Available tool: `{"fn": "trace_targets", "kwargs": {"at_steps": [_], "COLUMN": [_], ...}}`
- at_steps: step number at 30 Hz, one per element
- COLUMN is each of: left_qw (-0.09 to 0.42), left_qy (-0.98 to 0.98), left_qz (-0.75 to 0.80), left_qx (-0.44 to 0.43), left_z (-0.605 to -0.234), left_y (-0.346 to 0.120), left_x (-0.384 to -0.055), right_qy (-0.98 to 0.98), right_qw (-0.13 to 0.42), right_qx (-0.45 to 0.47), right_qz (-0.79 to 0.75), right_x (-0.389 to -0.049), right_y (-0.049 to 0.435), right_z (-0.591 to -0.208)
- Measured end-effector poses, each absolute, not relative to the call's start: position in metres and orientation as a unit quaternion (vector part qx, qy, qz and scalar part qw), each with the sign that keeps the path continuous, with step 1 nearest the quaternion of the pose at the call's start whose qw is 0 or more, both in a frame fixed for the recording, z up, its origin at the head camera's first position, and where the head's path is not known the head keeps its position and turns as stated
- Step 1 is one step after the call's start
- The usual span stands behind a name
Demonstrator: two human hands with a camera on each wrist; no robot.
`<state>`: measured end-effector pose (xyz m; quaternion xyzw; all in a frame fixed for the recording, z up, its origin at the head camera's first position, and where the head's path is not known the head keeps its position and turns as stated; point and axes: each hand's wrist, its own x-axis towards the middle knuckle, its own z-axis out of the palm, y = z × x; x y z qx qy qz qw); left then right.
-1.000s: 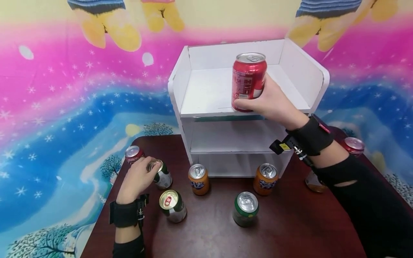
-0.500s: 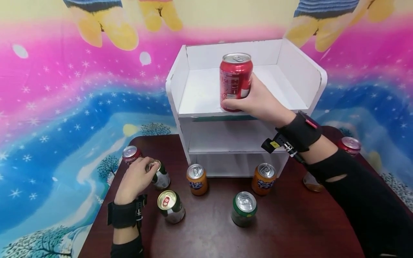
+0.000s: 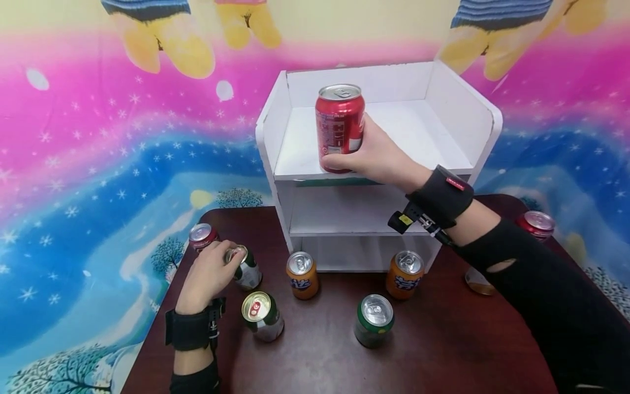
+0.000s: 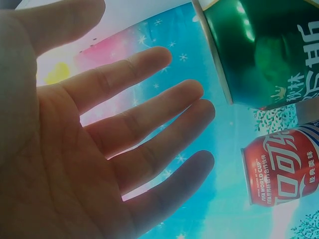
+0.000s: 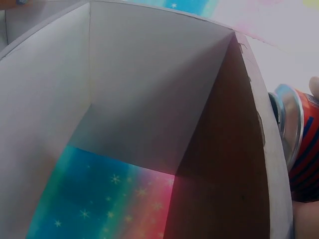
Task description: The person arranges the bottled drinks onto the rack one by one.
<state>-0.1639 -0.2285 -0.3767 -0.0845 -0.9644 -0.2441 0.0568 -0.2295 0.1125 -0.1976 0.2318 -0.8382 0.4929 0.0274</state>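
My right hand (image 3: 381, 156) grips an upright red cola can (image 3: 339, 128) at the front of the white shelf unit's top board (image 3: 305, 137). In the right wrist view, the bottom of that cola can (image 5: 305, 144) is close to the board's edge (image 5: 276, 199); I cannot tell if they touch. My left hand (image 3: 209, 273) hovers at a green-and-white can (image 3: 248, 272) at the table's left. Its fingers are extended and spread in the left wrist view, apart from the green can (image 4: 264, 50). Behind stands another red cola can (image 3: 203, 235).
Two orange soda cans (image 3: 303, 282) (image 3: 406, 282) stand before the shelf unit (image 3: 364, 210). Nearer are a gold-topped can (image 3: 266, 323) and a green can (image 3: 374, 328). Beyond my right forearm are a red can (image 3: 536, 224) and a partly hidden can (image 3: 478, 282). Everything stands on a dark table (image 3: 320, 361).
My right hand has carried the red cola can leftward along the front of the top board. The left hand stays by the green-and-white can.
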Motion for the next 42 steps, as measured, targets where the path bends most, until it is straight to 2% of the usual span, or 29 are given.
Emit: {"fn": "trace_targets", "kwargs": {"at_steps": [24, 42], "left_qw": [0.054, 0.055], "left_qy": [-0.965, -0.964], "left_qz": [-0.241, -0.244], "left_qx": [-0.088, -0.091], "left_z": [-0.377, -0.376], "left_y": [-0.229, -0.226], "left_x": [-0.163, -0.163], "right_qy": [-0.829, -0.837], "right_qw": [0.008, -0.005], "right_qx": [0.271, 0.252], "right_qz": [0.489, 0.486], "right_x": [-0.234, -0.233], "right_y": [0.087, 0.084], "right_z": [-0.197, -0.196]}}
